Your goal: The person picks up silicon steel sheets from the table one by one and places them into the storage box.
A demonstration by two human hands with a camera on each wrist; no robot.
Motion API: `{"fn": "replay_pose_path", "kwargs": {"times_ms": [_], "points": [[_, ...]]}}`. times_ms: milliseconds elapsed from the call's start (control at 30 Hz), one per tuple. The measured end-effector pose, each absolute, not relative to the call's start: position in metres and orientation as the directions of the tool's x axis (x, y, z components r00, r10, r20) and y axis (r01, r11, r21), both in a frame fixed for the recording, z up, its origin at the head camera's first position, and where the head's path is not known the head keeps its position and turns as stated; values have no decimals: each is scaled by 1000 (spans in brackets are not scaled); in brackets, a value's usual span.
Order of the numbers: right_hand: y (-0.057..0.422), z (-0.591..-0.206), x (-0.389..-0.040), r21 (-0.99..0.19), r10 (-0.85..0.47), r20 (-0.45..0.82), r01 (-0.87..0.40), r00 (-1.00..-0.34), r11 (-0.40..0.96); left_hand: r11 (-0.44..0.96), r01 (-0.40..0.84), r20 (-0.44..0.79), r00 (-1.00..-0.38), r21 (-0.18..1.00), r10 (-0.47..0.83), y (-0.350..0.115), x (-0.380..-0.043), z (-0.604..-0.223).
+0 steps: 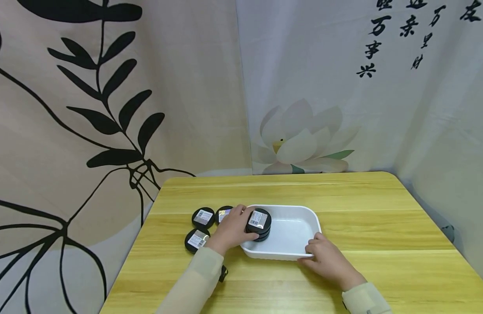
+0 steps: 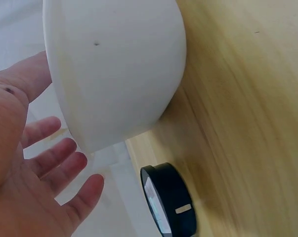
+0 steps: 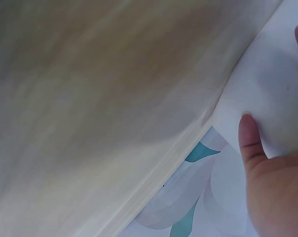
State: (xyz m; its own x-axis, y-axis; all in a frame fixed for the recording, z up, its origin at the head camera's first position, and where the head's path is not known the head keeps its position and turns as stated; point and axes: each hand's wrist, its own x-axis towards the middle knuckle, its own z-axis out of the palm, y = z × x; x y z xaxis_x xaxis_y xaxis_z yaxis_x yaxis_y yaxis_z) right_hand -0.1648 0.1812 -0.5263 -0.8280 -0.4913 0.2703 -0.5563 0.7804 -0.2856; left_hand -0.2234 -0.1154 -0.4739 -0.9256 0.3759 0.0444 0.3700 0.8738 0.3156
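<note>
A white rectangular tray (image 1: 292,226) sits on the table. Inside its left end stands a stack of round black tins (image 1: 258,222), the top one bearing a white label. My left hand (image 1: 234,229) is over the tray's left end, right beside the stack, its thumb near the stack's front. In the left wrist view its fingers are spread and loosely bent, and the tray's wall hides the thumb tip. My right hand (image 1: 329,259) grips the tray's front right corner, fingers over the rim and thumb against the outer wall (image 3: 267,103).
Left of the tray lie more labelled black tins: one at the back left (image 1: 203,217), one partly behind the left hand (image 1: 223,213) and one nearer the front (image 1: 197,240). The wooden table (image 1: 343,200) ends at a printed curtain (image 1: 210,87).
</note>
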Motion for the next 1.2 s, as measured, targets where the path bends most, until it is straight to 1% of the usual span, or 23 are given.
{"fn": "replay_pose_path", "kwargs": {"times_ms": [200,333,567,1000,1200], "points": [[182,-527,-165,-285,-494,274,-561,-825,778,855,366,73,-928,367,366,-120,-220,-479],[182,-527,-165,-286,-493,269,-557,-828,780,846,374,109,-926,379,361,-123,-219,-481],[182,-526,-165,-286,-490,264,-553,-831,782,848,378,133,-926,373,354,-126,-214,-483],[182,-524,-165,-280,-493,304,-571,-815,772,864,375,146,-927,335,346,-130,-212,-481],[182,-525,-163,-275,-507,313,-588,-803,761,867,355,149,-935,351,322,-138,-210,-487]]}}
